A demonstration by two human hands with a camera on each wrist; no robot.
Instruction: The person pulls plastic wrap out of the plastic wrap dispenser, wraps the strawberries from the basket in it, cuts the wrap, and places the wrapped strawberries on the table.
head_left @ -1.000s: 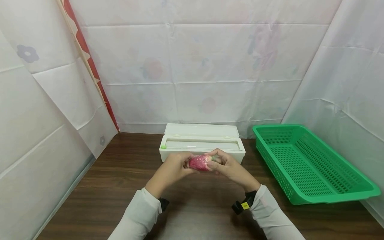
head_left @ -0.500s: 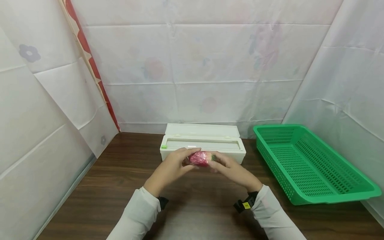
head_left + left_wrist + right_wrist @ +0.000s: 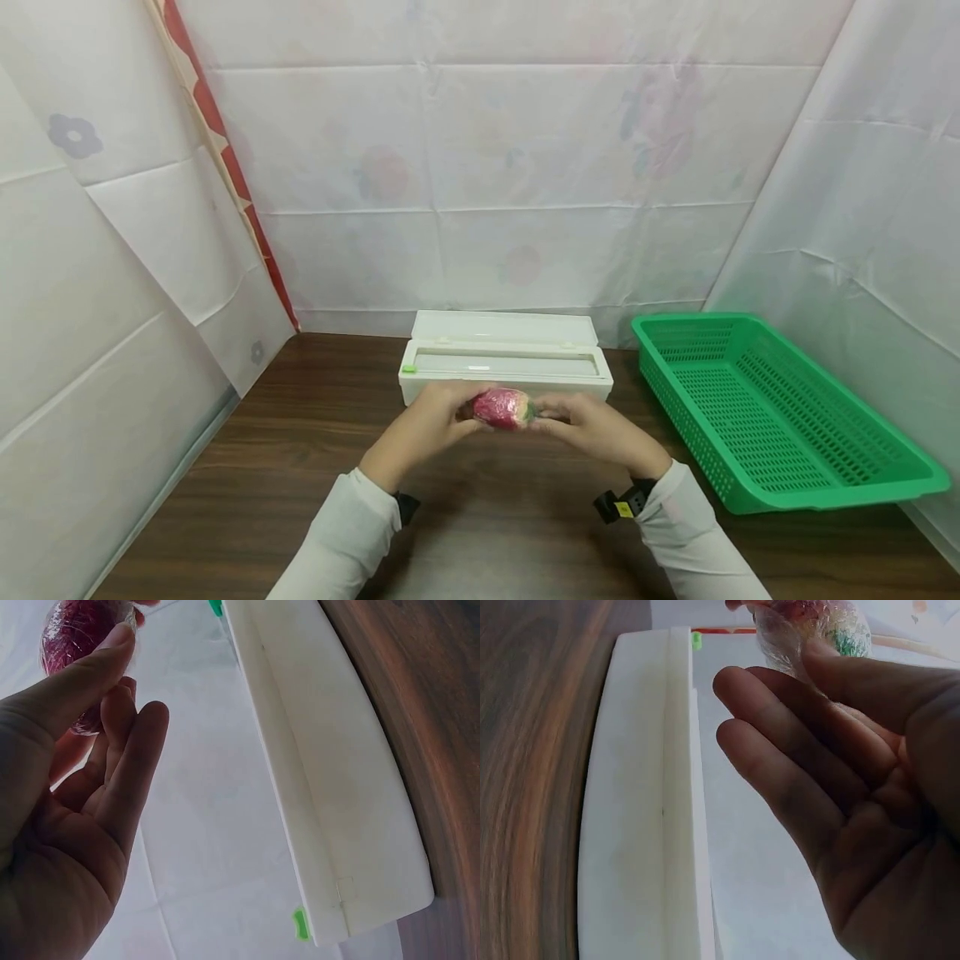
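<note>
A deep-red fruit-like piece (image 3: 502,408), with a yellow and green end, is wrapped in clear cling film and held above the table. Its exact kind does not show. My left hand (image 3: 431,429) grips the red end, thumb on the near side and fingers behind. At the green end, my right hand (image 3: 596,425) pinches the wrapped tip between thumb and forefinger. The right wrist view shows crinkled film (image 3: 780,637) by that thumb, the other fingers loosely bent. Just behind the hands stands a white cling film dispenser (image 3: 506,385), its lid (image 3: 504,327) raised.
A green perforated basket (image 3: 738,496) stands on the right of the dark wooden table (image 3: 300,467). A small green slider (image 3: 408,368) sits at the dispenser's left end. White patterned sheets (image 3: 525,150) enclose the back and sides.
My right hand has drawn slightly right, from the fruit's side to its green end, so more of that end shows. The left hand keeps its grip, dipping slightly.
</note>
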